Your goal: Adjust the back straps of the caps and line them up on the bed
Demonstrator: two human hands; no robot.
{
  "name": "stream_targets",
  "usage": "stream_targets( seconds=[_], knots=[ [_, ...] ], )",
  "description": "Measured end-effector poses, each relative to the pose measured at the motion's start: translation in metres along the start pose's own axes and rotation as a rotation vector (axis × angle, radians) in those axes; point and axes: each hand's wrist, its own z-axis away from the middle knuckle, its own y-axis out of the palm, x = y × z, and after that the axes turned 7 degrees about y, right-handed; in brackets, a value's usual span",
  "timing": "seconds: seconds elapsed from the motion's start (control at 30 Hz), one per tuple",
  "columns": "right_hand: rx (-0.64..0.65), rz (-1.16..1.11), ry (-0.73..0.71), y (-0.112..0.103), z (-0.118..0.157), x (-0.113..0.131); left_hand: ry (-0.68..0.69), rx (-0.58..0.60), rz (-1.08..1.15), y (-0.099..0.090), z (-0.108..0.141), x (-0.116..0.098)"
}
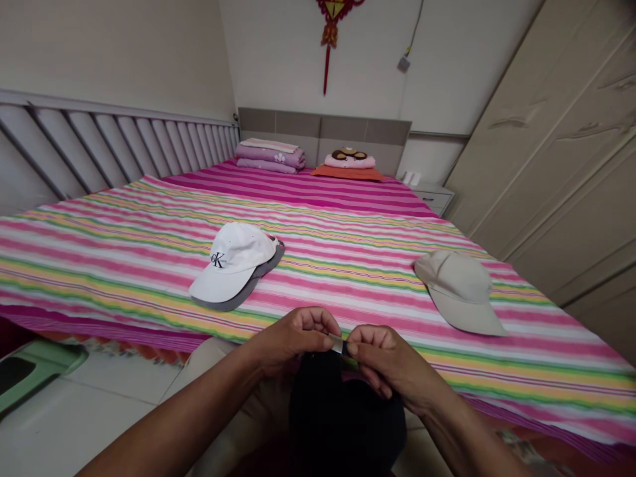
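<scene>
A black cap (342,417) rests at my lap, its back strap and metal buckle (336,343) uppermost. The fingers of my left hand (298,338) pinch the buckle from the left. My right hand (385,354) is closed on the strap end just to the right, thumb and index pressed together. On the striped bed, a white cap (238,255) with black "CK" letters and a grey cap edge beneath it lies beyond my left hand. A beige cap (460,288) lies farther right, its brim toward me.
Folded purple bedding (271,157) and a pink pillow on an orange one (348,172) are at the headboard (322,129). A green stool (44,364) stands at the lower left. A railing (124,142) runs along the left, a wardrobe (561,132) on the right.
</scene>
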Motion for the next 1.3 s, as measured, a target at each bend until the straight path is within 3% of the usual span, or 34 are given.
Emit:
stream_targets(
  seconds=[0.27,0.5,0.93,1.13,1.3],
  knots=[
    [0.024,-0.091,0.01,0.0,-0.002,-0.003,0.188,0.02,-0.31,0.0,0.005,0.003],
    [0.005,-0.117,0.014,0.004,-0.004,-0.003,0.241,-0.031,-0.285,0.001,0.003,0.013],
    [0.018,-0.179,-0.009,0.006,-0.003,-0.005,0.124,-0.111,-0.232,0.0,0.004,0.012],
    [-0.007,-0.166,-0.029,0.005,-0.006,-0.01,0.034,-0.212,-0.367,0.003,0.004,0.004],
    [0.021,-0.165,-0.015,0.006,-0.009,-0.011,-0.085,-0.139,-0.205,0.0,0.002,0.01]
  ],
)
